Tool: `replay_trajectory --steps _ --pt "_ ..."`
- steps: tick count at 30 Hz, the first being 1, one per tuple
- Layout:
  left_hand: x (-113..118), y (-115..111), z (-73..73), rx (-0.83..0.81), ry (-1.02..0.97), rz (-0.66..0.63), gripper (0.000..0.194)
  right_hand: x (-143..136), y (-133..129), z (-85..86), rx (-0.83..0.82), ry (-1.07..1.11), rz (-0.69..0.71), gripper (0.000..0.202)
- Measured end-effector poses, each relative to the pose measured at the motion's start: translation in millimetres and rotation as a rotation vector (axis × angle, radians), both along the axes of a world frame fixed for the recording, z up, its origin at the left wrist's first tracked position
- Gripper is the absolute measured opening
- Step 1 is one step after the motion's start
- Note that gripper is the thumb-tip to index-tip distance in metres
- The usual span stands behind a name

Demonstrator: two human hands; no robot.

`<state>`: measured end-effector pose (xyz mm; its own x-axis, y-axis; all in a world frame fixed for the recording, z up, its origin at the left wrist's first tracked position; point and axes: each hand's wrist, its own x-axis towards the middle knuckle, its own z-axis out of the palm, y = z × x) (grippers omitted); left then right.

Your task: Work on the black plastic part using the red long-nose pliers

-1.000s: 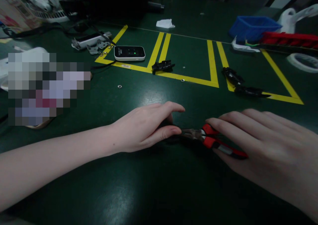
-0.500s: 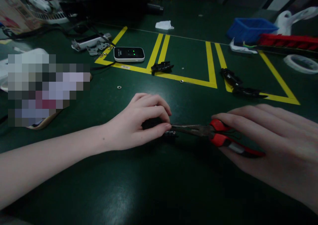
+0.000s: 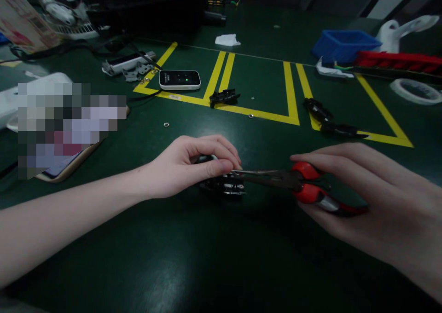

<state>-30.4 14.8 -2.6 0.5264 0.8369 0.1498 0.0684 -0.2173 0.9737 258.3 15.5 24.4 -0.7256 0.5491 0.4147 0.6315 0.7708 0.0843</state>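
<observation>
My left hand is closed on a black part with metal bits, low over the green table; the fingers cover much of it. Long-nose pliers with red handles are gripped in my right hand. Their tips point left and meet the part beside my left thumb and fingertips. What lies between the plier tips is too small to tell.
Beyond my hands are black parts, small metal rings, a white-edged device and yellow tape lines. A phone lies at left. At right stand a blue bin and a tape roll.
My left hand has tilted and its thumb has risen, so more of the black part shows. The pliers' jaws have shifted slightly and stay at the part.
</observation>
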Motion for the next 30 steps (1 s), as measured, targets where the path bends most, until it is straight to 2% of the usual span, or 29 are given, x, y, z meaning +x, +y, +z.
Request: replay_trajectory --steps 9,13,15,18,21,22,27,30 --pt "3 -1 -0.2 -0.013 -0.016 -0.062 0.012 -1 -2 -3.3 0.043 -0.003 0.026 0.024" --pt "-1 -1 2.6 0.044 0.034 -0.051 0.013 -2 -4 -3.9 -0.078 0.028 0.008 0.024" --pt "-5 -1 4.1 0.127 0.142 -0.008 0.019 -1 -5 -3.9 -0.196 0.049 0.003 0.025" --pt "-11 -1 3.3 0.341 0.412 0.017 0.035 2 -3 -4.5 -0.36 0.065 0.011 0.027" --pt "-12 -1 -1.0 0.522 0.632 -0.098 0.063 4 -1 -7.1 -0.452 0.07 0.021 0.026" --pt "-11 -2 -2.5 0.549 0.674 -0.132 0.066 4 0 -8.2 -0.471 0.073 0.024 0.026" --pt "-4 -5 -5.7 0.562 0.704 -0.143 0.038 2 -4 -11.6 -0.554 0.081 -0.001 0.026" --pt "-2 -6 -5.7 0.553 0.659 -0.149 0.037 1 -5 -12.5 -0.578 0.083 0.013 0.026"
